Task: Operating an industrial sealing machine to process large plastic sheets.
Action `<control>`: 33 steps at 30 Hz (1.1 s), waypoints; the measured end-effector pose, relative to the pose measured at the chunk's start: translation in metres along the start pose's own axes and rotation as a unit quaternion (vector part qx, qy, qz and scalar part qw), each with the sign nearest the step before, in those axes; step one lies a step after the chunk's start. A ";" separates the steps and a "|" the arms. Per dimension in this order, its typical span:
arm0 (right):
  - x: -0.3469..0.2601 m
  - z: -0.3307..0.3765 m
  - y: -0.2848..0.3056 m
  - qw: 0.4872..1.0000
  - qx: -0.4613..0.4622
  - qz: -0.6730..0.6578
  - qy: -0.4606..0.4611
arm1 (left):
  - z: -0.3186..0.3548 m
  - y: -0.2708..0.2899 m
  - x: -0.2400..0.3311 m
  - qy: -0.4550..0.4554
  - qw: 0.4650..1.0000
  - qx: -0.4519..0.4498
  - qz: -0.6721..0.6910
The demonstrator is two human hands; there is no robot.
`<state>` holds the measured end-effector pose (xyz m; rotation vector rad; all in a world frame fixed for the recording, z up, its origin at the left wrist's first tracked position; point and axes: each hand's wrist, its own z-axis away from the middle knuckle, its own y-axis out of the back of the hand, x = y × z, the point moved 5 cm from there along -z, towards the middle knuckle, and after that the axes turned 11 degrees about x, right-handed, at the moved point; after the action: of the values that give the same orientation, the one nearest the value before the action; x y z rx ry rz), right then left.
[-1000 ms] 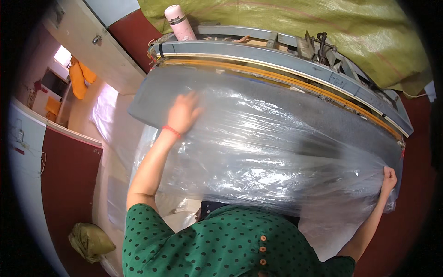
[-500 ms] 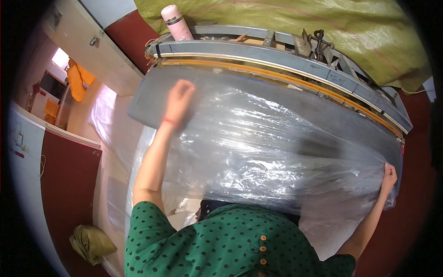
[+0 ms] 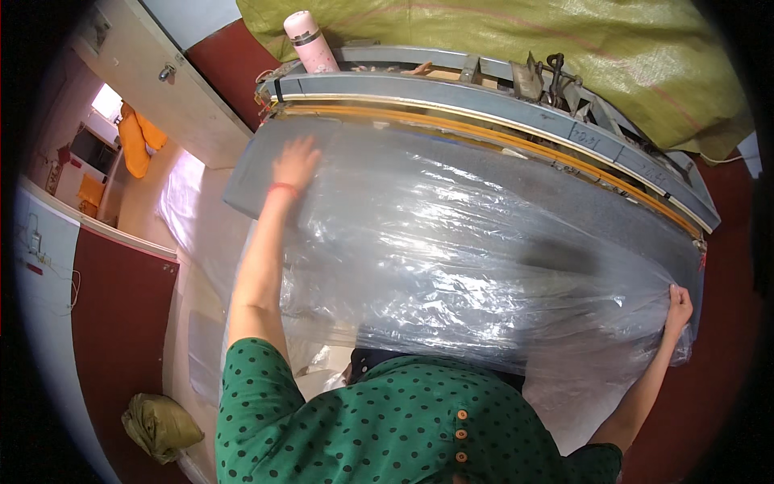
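A wide sheet of clear plastic film [image 3: 451, 242] spreads over a grey-topped work table [image 3: 266, 153] in front of me and hangs down toward my body. At the table's left part, my left hand [image 3: 297, 164], slightly blurred, is open with its fingers spread, over or on the film's left side; whether it presses down I cannot tell. My right hand [image 3: 680, 306] is closed at the far right, pinching the film's edge. Creases run across the sheet toward that pinch, and light glints off its middle.
Behind the table's back edge runs a grey metal bar [image 3: 451, 95] with yellow-orange strips [image 3: 484, 135] below it. A pink bottle [image 3: 310, 44] stands at its left end. A green woven sheet [image 3: 564, 48] hangs behind. At lower left lies an olive bag [image 3: 161, 427], near an open door [image 3: 153, 81].
My left hand has moved slightly left, and its curled fingers have opened and spread. The right hand keeps its pinch in nearly the same place.
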<state>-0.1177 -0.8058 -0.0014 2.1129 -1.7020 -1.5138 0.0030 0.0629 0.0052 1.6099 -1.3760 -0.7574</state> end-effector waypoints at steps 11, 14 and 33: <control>0.009 0.000 0.004 0.999 0.014 0.041 -0.002 | 0.063 0.056 0.103 -0.331 0.928 0.004 0.169; 0.005 0.000 0.003 1.000 0.002 0.029 -0.003 | 0.054 0.031 0.080 -0.144 0.982 -0.052 0.110; 0.015 -0.011 0.007 0.999 0.045 0.012 -0.007 | -0.020 -0.013 0.068 -0.001 0.993 0.091 0.081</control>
<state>-0.1168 -0.8256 -0.0017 2.1197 -1.8274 -1.4759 0.0397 0.0012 0.0084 1.6124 -1.5944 -0.5510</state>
